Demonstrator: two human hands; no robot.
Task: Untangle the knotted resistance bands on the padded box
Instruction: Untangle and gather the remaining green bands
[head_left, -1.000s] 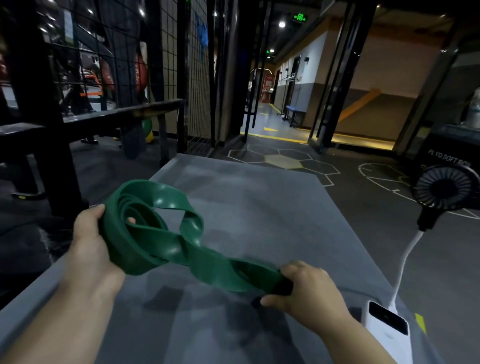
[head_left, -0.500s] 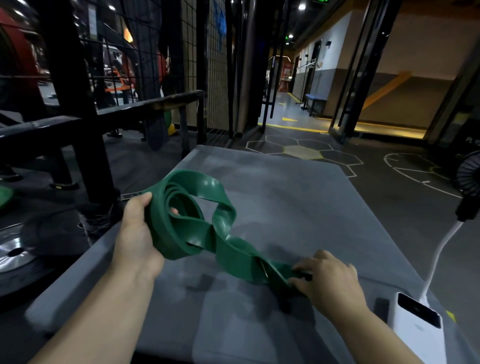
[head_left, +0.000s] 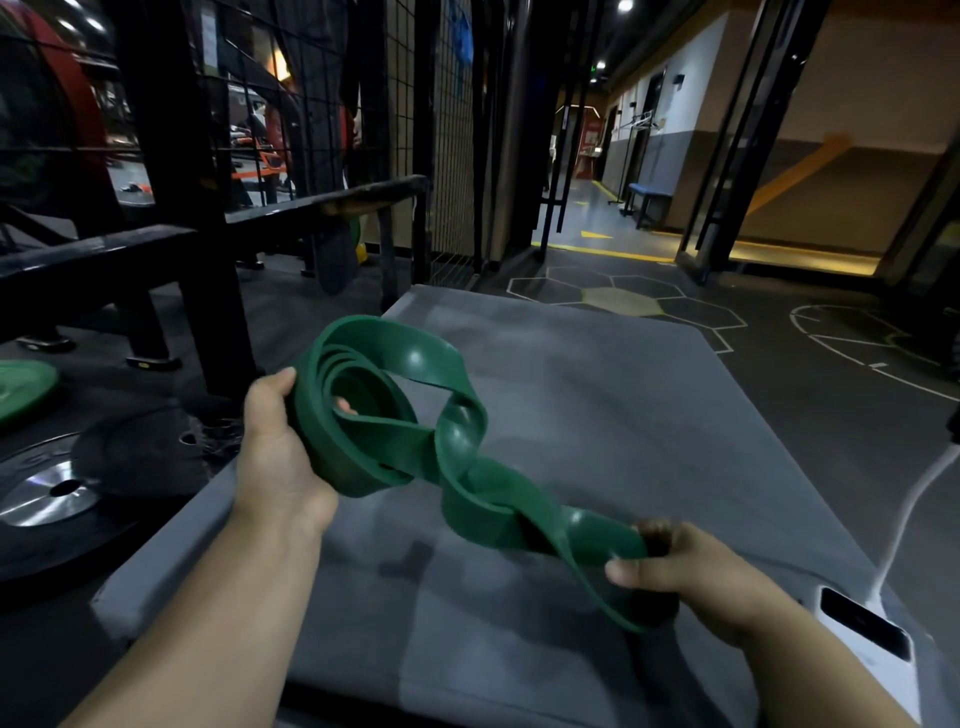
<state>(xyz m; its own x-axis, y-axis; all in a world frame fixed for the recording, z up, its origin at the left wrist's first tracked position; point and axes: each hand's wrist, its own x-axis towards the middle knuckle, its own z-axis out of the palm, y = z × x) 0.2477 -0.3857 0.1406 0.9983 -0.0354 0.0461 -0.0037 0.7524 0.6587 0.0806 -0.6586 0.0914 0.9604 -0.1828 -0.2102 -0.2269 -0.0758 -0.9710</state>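
Note:
A wide green resistance band hangs knotted in the air above the grey padded box. My left hand grips its coiled loops at the left, thumb on top and fingertips inside the coil. The knot sits in the middle, where the strands cross and twist. My right hand pinches the flat lower end of the band near the box's front right, thumb on the strap. Part of that end is hidden behind my fingers.
A white power bank with a white cable lies at the box's front right corner. Black weight plates and a green plate lie on the floor at the left. A black rack frame stands behind them.
My head has turned left and nearer, so the fan has left the view. Both hands have lifted the band a little and the right end has pulled out further from the knot.

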